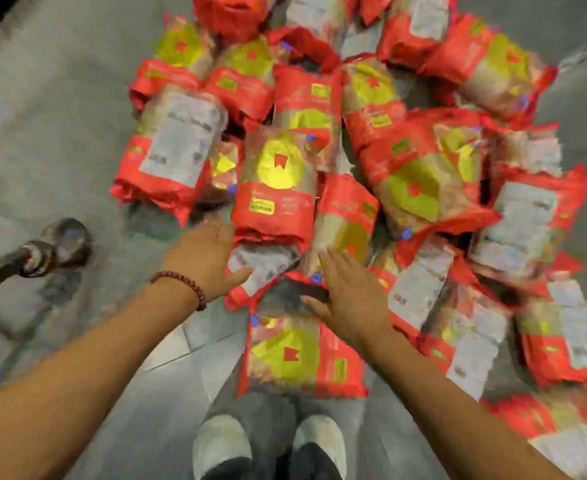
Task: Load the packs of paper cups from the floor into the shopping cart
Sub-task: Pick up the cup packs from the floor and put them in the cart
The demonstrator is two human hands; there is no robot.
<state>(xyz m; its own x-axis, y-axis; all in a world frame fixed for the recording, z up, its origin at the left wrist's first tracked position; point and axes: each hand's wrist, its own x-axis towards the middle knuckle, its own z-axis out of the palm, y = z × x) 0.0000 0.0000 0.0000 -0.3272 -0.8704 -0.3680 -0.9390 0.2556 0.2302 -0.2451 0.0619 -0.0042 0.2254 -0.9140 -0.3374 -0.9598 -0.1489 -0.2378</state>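
Several red-and-yellow packs of paper cups lie heaped on the grey floor, filling the middle and right of the view. One pack (274, 188) with a yellow circle lies upright in the centre. Below it a pack (260, 268) shows its white label side. My left hand (202, 261), with a bead bracelet at the wrist, is spread beside that pack, thumb touching it. My right hand (350, 296) is spread flat over the lower end of a tilted pack (344, 223). Another pack (302, 355) lies just in front of my shoes. Neither hand holds anything.
A dark cart wheel and frame bar (53, 247) show at the left edge; the basket is out of view. My two shoes (271, 448) stand at the bottom centre. Bare grey floor (60, 116) stretches to the left of the heap. The image is blurred.
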